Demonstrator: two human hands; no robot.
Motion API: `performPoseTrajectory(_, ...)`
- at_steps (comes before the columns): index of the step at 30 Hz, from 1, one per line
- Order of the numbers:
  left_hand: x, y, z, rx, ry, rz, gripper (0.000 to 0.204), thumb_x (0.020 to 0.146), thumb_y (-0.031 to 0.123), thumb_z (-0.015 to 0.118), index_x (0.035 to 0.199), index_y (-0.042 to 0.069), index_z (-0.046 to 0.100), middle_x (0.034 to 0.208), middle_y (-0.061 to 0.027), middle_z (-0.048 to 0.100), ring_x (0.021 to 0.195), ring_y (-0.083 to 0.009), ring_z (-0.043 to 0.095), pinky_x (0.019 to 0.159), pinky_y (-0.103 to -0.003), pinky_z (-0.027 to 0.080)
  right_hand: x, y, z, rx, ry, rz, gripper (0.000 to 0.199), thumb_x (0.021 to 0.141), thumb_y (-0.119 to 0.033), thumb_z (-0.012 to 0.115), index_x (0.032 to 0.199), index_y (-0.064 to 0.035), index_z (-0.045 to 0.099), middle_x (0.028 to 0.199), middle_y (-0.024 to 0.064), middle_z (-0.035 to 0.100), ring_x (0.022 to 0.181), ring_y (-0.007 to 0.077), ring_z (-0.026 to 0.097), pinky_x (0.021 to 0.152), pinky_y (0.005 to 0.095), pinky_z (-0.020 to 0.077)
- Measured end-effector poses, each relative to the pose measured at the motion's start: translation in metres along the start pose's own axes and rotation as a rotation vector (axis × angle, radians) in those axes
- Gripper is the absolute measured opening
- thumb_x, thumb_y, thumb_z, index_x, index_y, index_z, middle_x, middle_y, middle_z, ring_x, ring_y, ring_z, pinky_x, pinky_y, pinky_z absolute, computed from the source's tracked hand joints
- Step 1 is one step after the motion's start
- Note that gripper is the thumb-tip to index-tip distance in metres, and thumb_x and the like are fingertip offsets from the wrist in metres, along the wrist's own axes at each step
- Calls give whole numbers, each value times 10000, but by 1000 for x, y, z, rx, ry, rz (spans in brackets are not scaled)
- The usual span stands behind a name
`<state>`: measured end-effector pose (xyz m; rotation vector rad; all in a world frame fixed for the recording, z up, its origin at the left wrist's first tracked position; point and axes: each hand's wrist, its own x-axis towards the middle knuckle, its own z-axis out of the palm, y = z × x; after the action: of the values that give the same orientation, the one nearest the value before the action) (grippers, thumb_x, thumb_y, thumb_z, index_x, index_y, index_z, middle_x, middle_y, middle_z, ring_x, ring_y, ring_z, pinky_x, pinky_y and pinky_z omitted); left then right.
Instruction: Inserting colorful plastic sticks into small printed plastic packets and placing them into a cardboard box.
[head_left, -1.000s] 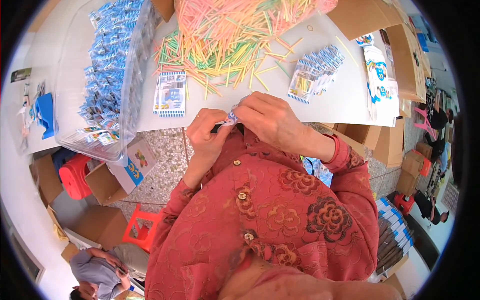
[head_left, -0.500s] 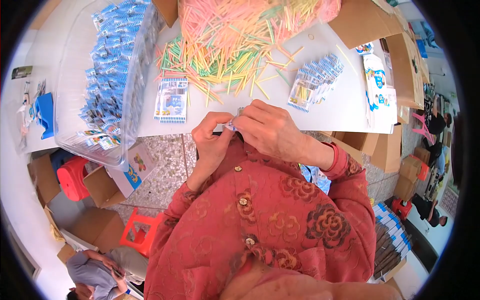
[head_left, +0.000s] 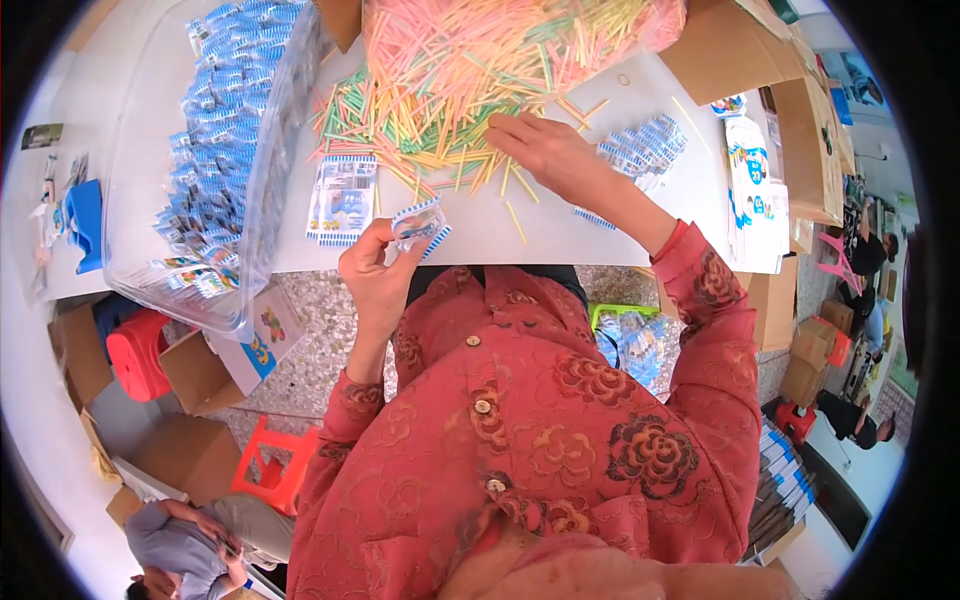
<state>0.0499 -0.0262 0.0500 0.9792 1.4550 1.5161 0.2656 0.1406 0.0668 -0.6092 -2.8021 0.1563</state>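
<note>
My left hand point(head_left: 375, 275) holds a small clear packet with blue and white edges point(head_left: 418, 224) just above the near edge of the white table point(head_left: 560, 235). My right hand point(head_left: 545, 150) stretches forward with fingers spread over loose coloured sticks point(head_left: 440, 125), touching the edge of the heap. A big clear bag of the same sticks point(head_left: 500, 40) lies behind. A flat stack of blue and white packets point(head_left: 343, 200) rests left of my left hand.
A clear plastic bin with several blue packets point(head_left: 215, 170) sits at the left. More packets point(head_left: 645, 145) lie at the right, with cardboard boxes point(head_left: 800, 120) beyond. Red stools point(head_left: 135, 350) and boxes stand on the floor. Other people are at the lower left and far right.
My hands were together at the small packet near my chest. Now my right hand has let go and reached forward to the sticks, while my left hand keeps the packet.
</note>
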Motion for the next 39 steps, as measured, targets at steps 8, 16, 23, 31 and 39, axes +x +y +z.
performPoseTrajectory(8,-4,-2,0,16,-11,-20,111,751,-35,715,809,8,630,743,22,597,696,-32,492,640,-187,397,12,-5,18,-377,-183,-88,473,700,-65,590,1161,2,505,1135,75,510,930,178,554,757,258,493)
performPoseTrajectory(16,-4,1,3,-31,-14,-31,116,758,-42,710,805,10,618,756,19,592,700,-34,492,639,-183,397,14,-8,29,-473,-89,-105,324,711,-114,584,1018,-24,530,1028,68,511,878,162,547,688,236,493)
performPoseTrajectory(23,-5,1,4,-45,-18,-47,115,756,-49,705,804,7,617,757,21,588,706,-31,489,644,-181,397,16,-5,42,-520,-11,-116,201,705,-116,580,890,-51,536,861,40,496,827,154,542,622,222,482)
performPoseTrajectory(31,-7,2,6,-65,-36,-41,120,755,-52,709,827,-2,627,782,11,605,721,-38,505,652,-181,406,15,0,38,-462,-10,-138,175,701,-125,577,859,-62,539,841,38,484,809,154,541,620,233,477)
performPoseTrajectory(39,-6,-3,4,-54,-41,-31,129,751,-52,716,832,-7,627,791,6,603,714,-39,499,637,-184,401,20,3,20,-365,-63,-126,136,698,-92,593,821,-43,562,859,56,518,844,191,568,672,282,510)
